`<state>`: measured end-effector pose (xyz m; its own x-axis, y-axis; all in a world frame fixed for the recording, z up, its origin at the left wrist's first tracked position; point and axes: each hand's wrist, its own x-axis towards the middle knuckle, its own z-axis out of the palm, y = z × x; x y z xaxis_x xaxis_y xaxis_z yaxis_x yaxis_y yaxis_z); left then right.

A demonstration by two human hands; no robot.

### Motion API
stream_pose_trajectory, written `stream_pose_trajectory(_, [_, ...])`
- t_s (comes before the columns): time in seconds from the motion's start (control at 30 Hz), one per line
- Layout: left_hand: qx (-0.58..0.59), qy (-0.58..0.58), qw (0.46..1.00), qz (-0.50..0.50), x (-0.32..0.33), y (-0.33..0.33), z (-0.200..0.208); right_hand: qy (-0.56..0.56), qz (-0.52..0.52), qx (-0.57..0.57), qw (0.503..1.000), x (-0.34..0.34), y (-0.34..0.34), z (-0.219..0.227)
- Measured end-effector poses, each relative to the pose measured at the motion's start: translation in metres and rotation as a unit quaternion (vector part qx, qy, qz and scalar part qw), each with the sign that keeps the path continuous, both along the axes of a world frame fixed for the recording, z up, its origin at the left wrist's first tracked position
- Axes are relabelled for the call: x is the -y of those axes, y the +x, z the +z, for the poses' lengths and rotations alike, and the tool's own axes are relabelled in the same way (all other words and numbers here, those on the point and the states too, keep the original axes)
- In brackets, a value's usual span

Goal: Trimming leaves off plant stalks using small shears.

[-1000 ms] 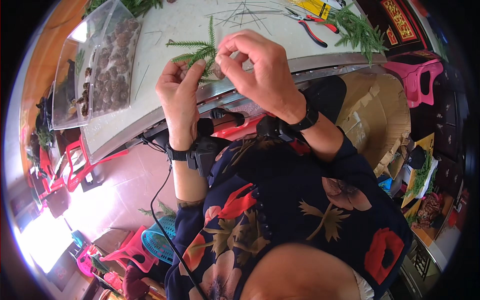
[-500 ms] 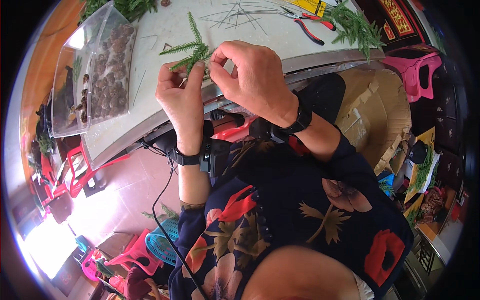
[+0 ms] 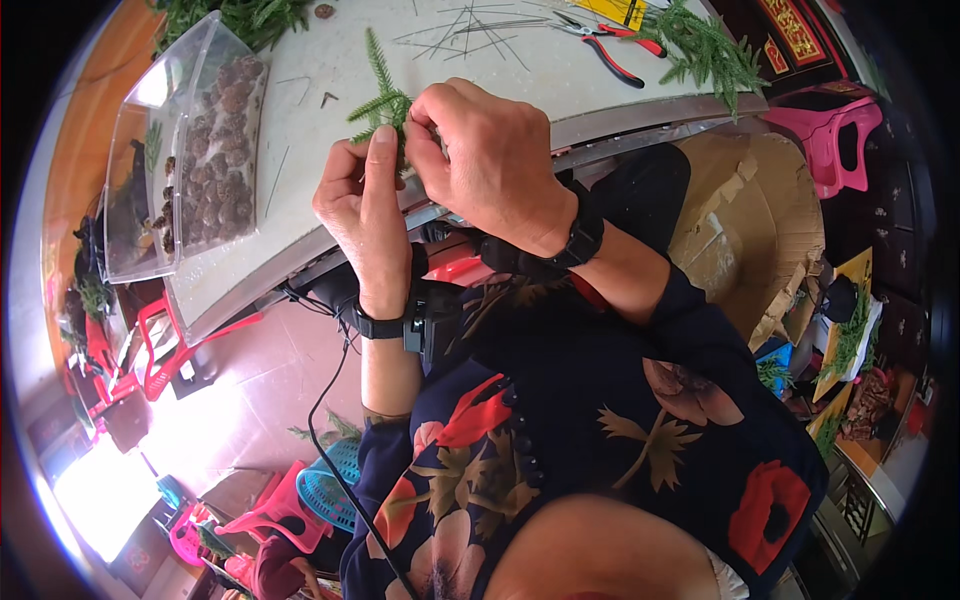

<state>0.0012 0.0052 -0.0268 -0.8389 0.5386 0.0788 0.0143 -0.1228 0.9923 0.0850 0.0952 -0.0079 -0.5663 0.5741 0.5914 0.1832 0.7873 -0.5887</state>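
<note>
A green pine sprig (image 3: pixel 380 85) stands up between my hands at the table's near edge, its longest branch pointing away from me. My left hand (image 3: pixel 365 190) is closed on its lower end, the thumb stretched up along the needles. Right beside it, my right hand (image 3: pixel 485 160) is curled, with thumb and forefinger pinched against the base of the sprig. What lies inside that pinch is hidden by the fingers. Beyond the hands, several thin wires (image 3: pixel 470 35) lie crossed on the table (image 3: pixel 310 130). Pliers with red and black handles (image 3: pixel 612 60) rest to their right.
A clear plastic box (image 3: pixel 180 215) of small pine cones stands at the table's left. More greenery lies at the back left (image 3: pixel 240 25) and far right (image 3: pixel 705 55). A torn cardboard box (image 3: pixel 745 240) is below the table edge, near a pink stool (image 3: pixel 835 145).
The sprig has turned, its side branches now pointing less to the left. My right hand has shifted slightly left, closer against my left hand; the left thumb is straighter.
</note>
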Motion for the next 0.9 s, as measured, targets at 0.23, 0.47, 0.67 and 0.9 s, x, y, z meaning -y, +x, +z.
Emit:
stream_pose_trajectory(0.23, [0.126,0.026,0.992,0.017,-0.001,0.003,0.009,0.036,0.045,-0.055,0.997,-0.004,-0.001,-0.01])
stream_pose_trajectory(0.47, [0.173,0.09,0.981,0.006,0.003,0.002,0.01,-0.173,0.144,-0.102,0.969,0.005,0.005,-0.01])
stream_pose_trajectory(0.67, [0.011,0.055,0.998,0.023,0.003,0.01,0.003,-0.095,0.146,-0.053,0.983,0.002,0.009,-0.004])
stream_pose_trajectory(0.9, [-0.124,-0.017,0.99,0.06,0.001,0.01,0.0,-0.083,0.136,-0.052,0.986,0.004,0.013,-0.008])
